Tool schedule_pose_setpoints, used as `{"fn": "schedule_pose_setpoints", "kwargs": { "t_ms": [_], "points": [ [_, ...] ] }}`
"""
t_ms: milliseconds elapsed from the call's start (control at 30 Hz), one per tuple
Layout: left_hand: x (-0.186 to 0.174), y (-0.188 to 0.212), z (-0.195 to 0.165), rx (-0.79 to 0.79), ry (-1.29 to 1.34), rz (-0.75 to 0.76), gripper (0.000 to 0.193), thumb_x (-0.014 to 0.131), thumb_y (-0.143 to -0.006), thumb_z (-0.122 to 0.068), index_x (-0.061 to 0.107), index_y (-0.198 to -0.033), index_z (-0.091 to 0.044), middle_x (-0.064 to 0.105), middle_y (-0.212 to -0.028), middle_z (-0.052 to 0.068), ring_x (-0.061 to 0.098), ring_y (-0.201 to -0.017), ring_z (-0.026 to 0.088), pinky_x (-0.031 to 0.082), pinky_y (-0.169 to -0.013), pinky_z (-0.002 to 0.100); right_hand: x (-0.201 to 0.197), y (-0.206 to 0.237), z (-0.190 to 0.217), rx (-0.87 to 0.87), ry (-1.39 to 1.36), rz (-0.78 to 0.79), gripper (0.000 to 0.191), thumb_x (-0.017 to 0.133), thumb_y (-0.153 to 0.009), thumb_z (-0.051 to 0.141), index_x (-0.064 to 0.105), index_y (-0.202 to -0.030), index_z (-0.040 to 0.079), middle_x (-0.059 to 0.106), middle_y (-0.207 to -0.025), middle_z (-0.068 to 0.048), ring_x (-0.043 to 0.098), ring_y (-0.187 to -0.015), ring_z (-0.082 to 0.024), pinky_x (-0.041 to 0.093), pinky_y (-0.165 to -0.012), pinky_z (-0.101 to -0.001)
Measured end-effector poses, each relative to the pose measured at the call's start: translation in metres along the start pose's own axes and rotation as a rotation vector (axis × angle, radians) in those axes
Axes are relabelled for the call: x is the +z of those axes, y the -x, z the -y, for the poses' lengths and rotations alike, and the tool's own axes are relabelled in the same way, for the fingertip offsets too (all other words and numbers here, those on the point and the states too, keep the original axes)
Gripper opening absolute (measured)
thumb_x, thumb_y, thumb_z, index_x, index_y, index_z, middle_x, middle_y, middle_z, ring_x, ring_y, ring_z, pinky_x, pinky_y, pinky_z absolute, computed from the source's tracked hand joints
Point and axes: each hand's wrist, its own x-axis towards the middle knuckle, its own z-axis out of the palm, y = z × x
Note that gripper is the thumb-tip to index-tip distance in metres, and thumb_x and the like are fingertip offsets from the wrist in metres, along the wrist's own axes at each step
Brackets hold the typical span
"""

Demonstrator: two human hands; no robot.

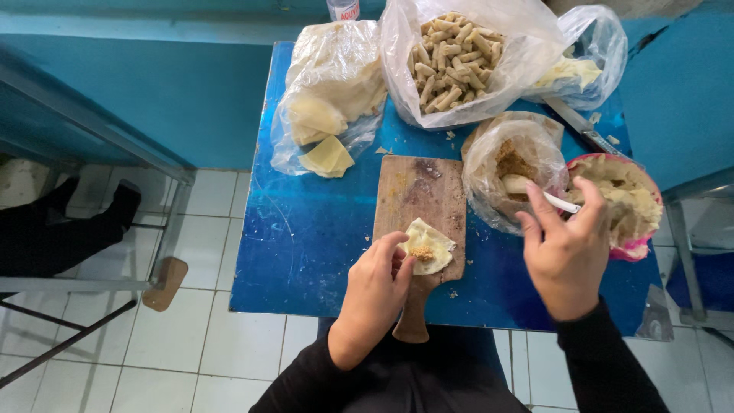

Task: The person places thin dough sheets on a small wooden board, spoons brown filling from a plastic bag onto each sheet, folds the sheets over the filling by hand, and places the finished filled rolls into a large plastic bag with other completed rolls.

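A pale dough wrapper (430, 245) with a small heap of brown filling on it lies on a wooden cutting board (419, 191). My left hand (378, 287) rests at the board's near edge, its fingertips pinching the wrapper's left corner. My right hand (566, 245) hovers to the right with fingers spread around the handle of a white spoon (547, 195). The spoon's bowl sits in a clear plastic bag of brown filling (511, 164). Beside that hand stands a pink bowl (634, 248) of pale paste.
A small blue table (306, 229) holds everything. At the back lie a bag of flat wrappers (329, 92), a bag of rolled finished pieces (455, 57) and another plastic bag (585, 65). A metal knife (577, 122) lies at the right. White tiled floor surrounds the table.
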Motion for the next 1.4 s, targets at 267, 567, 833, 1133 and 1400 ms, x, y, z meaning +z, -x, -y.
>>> {"fn": "schedule_pose_setpoints", "kwargs": {
  "t_ms": [267, 567, 833, 1133, 1400],
  "points": [
    [0.013, 0.003, 0.003, 0.017, 0.068, -0.044, 0.030, 0.068, -0.095, -0.007, 0.062, -0.124, -0.005, 0.072, -0.095, 0.012, 0.072, -0.082, 0.031, 0.058, -0.073, 0.038, 0.020, 0.029, 0.044, 0.003, -0.300, 0.331, 0.020, 0.082, -0.080, 0.022, 0.073, -0.095, 0.013, 0.063, -0.101, -0.007, 0.056, -0.092, -0.032, 0.047, -0.081, -0.0430],
    [0.016, 0.004, 0.005, 0.057, 0.010, -0.025, 0.039, 0.070, -0.088, -0.004, 0.062, -0.126, -0.006, 0.072, -0.093, 0.012, 0.070, -0.088, 0.033, 0.057, -0.078, 0.041, 0.032, 0.042, 0.050, 0.161, -0.507, 0.385, 0.016, 0.078, -0.080, 0.013, 0.068, -0.090, 0.007, 0.068, -0.090, -0.007, 0.061, -0.086, -0.029, 0.050, -0.076, -0.0380],
    [0.015, 0.004, 0.008, 0.187, -0.086, -0.029, 0.032, 0.072, -0.087, -0.008, 0.063, -0.118, -0.006, 0.065, -0.104, 0.012, 0.063, -0.098, 0.034, 0.054, -0.083, 0.041, 0.029, 0.041, 0.060, 0.308, -0.706, 0.444, 0.014, 0.072, -0.090, 0.012, 0.074, -0.103, 0.008, 0.069, -0.087, -0.009, 0.067, -0.071, -0.019, 0.054, -0.064, -0.0315],
    [0.012, 0.007, 0.016, 0.228, -0.235, 0.082, 0.024, 0.068, -0.079, -0.003, 0.069, -0.103, -0.009, 0.064, -0.102, 0.009, 0.061, -0.099, 0.033, 0.053, -0.083, 0.039, 0.023, 0.036, 0.059, 0.028, -0.302, 0.329, 0.024, 0.072, -0.081, 0.007, 0.077, -0.103, 0.014, 0.065, -0.099, -0.006, 0.059, -0.092, -0.030, 0.049, -0.080, -0.0415],
    [-0.008, -0.001, 0.015, 0.269, -0.211, 0.214, 0.031, 0.066, -0.078, 0.000, 0.070, -0.109, -0.005, 0.066, -0.110, 0.010, 0.060, -0.104, 0.033, 0.052, -0.090, 0.039, 0.018, 0.025, 0.045, -0.218, -0.409, 0.421, 0.029, 0.076, -0.076, 0.016, 0.080, -0.104, 0.017, 0.064, -0.098, 0.000, 0.056, -0.090, -0.027, 0.043, -0.076, -0.0420]
  ]
}}
